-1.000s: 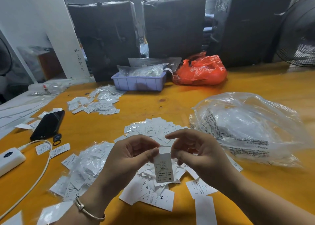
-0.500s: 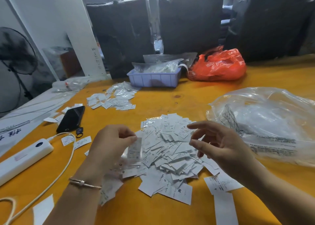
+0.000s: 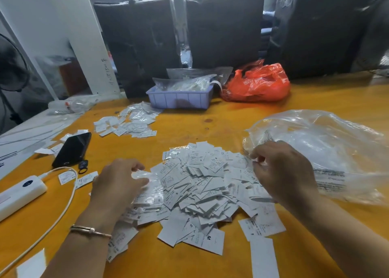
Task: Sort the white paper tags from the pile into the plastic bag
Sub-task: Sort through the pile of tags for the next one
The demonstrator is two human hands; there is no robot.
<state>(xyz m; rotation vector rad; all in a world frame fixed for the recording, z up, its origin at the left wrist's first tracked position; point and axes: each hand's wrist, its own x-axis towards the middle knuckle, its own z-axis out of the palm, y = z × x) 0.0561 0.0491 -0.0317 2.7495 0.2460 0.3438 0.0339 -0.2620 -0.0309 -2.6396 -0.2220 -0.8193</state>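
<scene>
On an orange table (image 3: 210,113), a pile of white paper tags (image 3: 200,185) lies between two hands — the left hand (image 3: 120,185) pinching a clear sleeve at its left edge, the right hand (image 3: 282,172) curled, possibly on a tag — beside the plastic bag (image 3: 328,151), nearer the right.

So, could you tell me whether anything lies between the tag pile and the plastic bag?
Nothing visible does. The pile lies on the table right beside the bag, whose crumpled near edge is at the right hand. The phone, the power bank and the blue tray all sit off to the left or behind.
</scene>
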